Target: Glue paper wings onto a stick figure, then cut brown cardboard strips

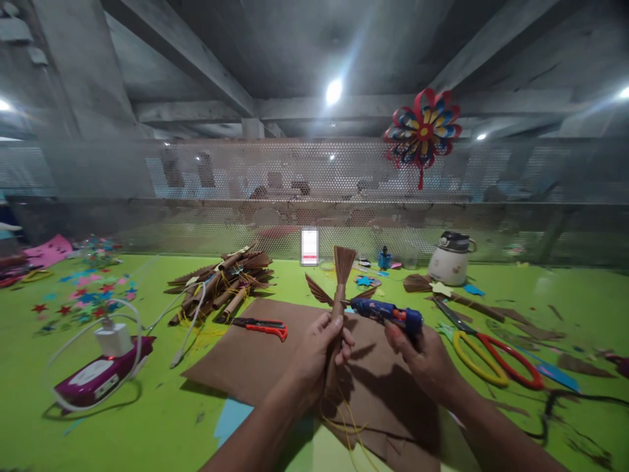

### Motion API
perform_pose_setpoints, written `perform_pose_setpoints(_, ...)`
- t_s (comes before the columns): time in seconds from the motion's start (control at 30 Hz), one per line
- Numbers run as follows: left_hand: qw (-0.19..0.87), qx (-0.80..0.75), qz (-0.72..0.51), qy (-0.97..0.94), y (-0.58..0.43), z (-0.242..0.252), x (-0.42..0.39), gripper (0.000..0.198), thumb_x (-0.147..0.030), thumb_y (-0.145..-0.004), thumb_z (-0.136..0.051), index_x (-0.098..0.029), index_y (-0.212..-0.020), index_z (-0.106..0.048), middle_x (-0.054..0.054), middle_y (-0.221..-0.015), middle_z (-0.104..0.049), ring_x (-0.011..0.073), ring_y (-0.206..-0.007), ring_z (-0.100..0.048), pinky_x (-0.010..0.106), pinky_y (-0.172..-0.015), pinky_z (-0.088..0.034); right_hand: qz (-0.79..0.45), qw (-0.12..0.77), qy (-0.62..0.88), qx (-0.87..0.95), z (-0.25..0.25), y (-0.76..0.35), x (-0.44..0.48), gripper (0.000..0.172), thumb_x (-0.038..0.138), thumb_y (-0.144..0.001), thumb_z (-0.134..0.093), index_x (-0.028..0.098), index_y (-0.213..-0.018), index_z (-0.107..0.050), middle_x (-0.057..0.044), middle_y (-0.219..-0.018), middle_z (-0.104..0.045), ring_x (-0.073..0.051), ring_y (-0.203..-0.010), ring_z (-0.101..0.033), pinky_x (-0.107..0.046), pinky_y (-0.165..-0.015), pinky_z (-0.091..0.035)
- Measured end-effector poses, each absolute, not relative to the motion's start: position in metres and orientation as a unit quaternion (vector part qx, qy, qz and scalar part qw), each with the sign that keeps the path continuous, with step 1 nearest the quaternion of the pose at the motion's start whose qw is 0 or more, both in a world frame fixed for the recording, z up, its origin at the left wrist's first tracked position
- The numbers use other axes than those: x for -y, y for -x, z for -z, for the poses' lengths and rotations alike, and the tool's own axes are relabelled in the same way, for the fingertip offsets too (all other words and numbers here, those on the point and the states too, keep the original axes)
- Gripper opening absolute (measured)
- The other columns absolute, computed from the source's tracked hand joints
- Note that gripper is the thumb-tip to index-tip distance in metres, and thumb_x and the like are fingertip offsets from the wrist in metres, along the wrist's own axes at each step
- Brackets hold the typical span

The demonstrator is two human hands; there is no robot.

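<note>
My left hand (pixel 322 347) is wrapped round a brown paper figure (pixel 340 298), a rolled tube with a pleated fan on top and pleated wings at its sides. The figure stands roughly upright, and yellow string (pixel 351 419) hangs below it. In my right hand (pixel 425 360) is a dark blue glue gun (pixel 386 313), its nozzle pointing left at the tube, touching or almost touching it. Beneath both hands lies a sheet of brown paper (pixel 260 367). A red and black utility knife (pixel 263 326) rests on the sheet's left part.
Similar brown paper figures (pixel 230 282) are piled at left. A purple power strip (pixel 103 377) with a white charger (pixel 114 339) stands near coloured paper stars (pixel 101 288). Scissors (pixel 491 347), paper scraps (pixel 535 331) and a white jug (pixel 449 261) are at right. A perforated screen (pixel 221 174) rises behind.
</note>
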State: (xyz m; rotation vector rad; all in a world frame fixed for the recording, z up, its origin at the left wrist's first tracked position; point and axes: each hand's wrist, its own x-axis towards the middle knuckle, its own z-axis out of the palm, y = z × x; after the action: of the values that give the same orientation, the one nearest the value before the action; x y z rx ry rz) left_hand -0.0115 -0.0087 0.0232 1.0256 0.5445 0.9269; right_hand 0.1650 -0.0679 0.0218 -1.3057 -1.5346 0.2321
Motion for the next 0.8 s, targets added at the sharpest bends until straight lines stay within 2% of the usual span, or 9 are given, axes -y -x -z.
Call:
perform_pose_setpoints(0.2, 0.740, -0.246, -0.427, -0.459, 0.0134, -0.0245, 0.0082, 0.024, -0.034, -0.077, -0.064, -0.015, -0.083, -0.049, -0.001, -0.066, -0.058, 0.0033, -0.046, -0.048, 0.011, -0.041, -0.033, -0.108, 0.527, 0.544, 0.644, -0.0211, -0.1627, 0.0697, 0.038, 0.047, -0.085, -0.046, 0.020, -0.058, -0.044, 0.003, -0.052, -0.040, -0.010, -0.048, -0.036, -0.022, -0.044, -0.033)
perform_pose_setpoints(0.37, 0.735, -0.253, -0.425, -0.464, 0.0117, -0.0239, 0.0094, 0.027, -0.037, -0.076, -0.064, -0.015, -0.085, -0.052, -0.001, -0.065, -0.058, 0.0037, -0.046, -0.050, 0.011, -0.041, -0.034, -0.098, 0.525, 0.543, 0.648, -0.0211, -0.1616, 0.0689, 0.037, 0.047, -0.084, -0.047, 0.018, -0.062, -0.048, 0.001, -0.055, -0.046, -0.011, -0.050, -0.039, -0.022, -0.045, -0.036)
perform_pose_setpoints(0.8, 0.742, -0.240, -0.422, -0.463, 0.0127, -0.0213, 0.0056, 0.026, -0.035, -0.077, -0.064, -0.016, -0.083, -0.048, -0.001, -0.066, -0.058, 0.0038, -0.044, -0.048, 0.012, -0.039, -0.032, -0.079, 0.529, 0.545, 0.646, -0.0193, -0.1639, 0.0687, 0.037, 0.047, -0.084, -0.046, 0.016, -0.064, -0.051, 0.001, -0.055, -0.047, -0.011, -0.051, -0.042, -0.022, -0.047, -0.038)
